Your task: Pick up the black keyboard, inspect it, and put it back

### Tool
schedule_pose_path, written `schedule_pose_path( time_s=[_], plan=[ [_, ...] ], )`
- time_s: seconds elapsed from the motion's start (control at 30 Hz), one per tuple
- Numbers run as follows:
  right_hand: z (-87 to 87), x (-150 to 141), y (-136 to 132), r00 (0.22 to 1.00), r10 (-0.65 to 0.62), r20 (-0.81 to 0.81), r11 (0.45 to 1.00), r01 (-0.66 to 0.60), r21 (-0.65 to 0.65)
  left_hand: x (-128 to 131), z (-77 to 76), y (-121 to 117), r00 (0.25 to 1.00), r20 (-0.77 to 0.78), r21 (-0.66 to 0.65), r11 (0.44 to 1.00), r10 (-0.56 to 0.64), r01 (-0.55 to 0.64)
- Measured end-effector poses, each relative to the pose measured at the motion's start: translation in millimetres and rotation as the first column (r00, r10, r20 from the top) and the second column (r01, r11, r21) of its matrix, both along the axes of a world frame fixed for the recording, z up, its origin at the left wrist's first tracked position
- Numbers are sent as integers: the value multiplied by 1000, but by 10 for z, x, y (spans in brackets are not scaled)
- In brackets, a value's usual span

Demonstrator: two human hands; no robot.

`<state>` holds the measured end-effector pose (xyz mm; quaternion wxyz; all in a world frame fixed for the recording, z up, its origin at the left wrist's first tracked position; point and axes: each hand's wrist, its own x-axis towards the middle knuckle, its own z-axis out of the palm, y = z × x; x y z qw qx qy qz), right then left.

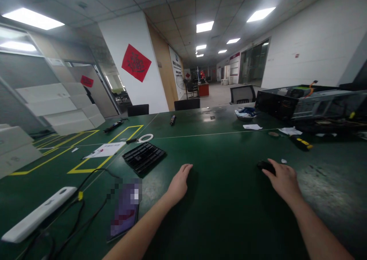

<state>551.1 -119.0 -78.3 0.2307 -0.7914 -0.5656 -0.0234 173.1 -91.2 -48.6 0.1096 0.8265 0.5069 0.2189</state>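
Observation:
My right hand (283, 176) rests at the right of the green table (223, 206). Its thumb and fingers close around a small black object (266, 167), whose kind I cannot make out. Left of it, my left hand (180, 181) lies on its side on the tabletop, fingers stretched out and nothing visible in them. Nearest to that hand is a black slatted plastic panel (143, 157), lying flat and apart from it. A phone (124, 210), partly blurred, lies beside my left forearm.
A white power strip (40, 214) with black cables lies at left, near a white sheet (106, 149) and a tape roll (145, 138). At right stand an opened computer case (278, 106), a yellow-black tool (301, 142) and a bowl (246, 115). White boxes (69, 117) are stacked at far left.

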Motion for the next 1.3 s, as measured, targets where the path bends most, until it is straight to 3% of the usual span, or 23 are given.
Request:
schedule_pose_path(
  time_s=[0.1, 0.2, 0.33, 0.4, 0.5, 0.57, 0.67, 0.77, 0.83, 0.9, 1.03, 1.3],
  plan=[
    [10, -36, -15, 998, -47, 43, 997, 49, -59, -6, -72, 21, 999, -24, -17, 999, -33, 32],
    [71, -107, -19, 993, -85, 86, 995, 89, -54, -29, -36, 25, 998, -54, 38, 999, -27, 29],
    [79, -99, -34, 982, -144, 125, 987, 152, -51, -54, 98, -51, 977, -157, 120, 985, 143, -125],
    [58, -64, -40, 980, -148, 132, 985, 158, -73, -71, 162, -87, 954, -225, 82, 980, 196, -182],
    [71, -63, -35, 992, -66, 106, 992, 77, -104, -94, 216, -99, 957, -234, -17, 983, 174, -183],
    [132, -151, -33, 1000, 30, 1, 992, -29, -124, -93, 229, -88, 976, -131, -60, 981, 173, -182],
    [279, -454, -84, 946, 188, -264, 974, -215, -78, -37, 245, -88, 953, 195, -208, 959, 233, -192],
    [437, -882, -227, 784, 365, -502, 908, -420, 4, 104, 282, -162, 786, 520, -409, 905, 333, -113],
    [523, -1150, -348, 676, 398, -620, 860, -510, -4, 232, 314, -255, 684, 640, -451, 892, 350, -34],
    [584, -1353, -454, 605, 420, -676, 825, -566, 6, 359, 337, -361, 644, 693, -437, 899, 324, 18],
    [616, -1532, -562, 537, 456, -710, 798, -599, 60, 528, 333, -521, 662, 712, -362, 930, 234, 61],
    [503, -1573, -562, 572, 486, -661, 812, -576, 98, 535, 233, -594, 814, 572, -116, 992, 100, -40]
  ],
)
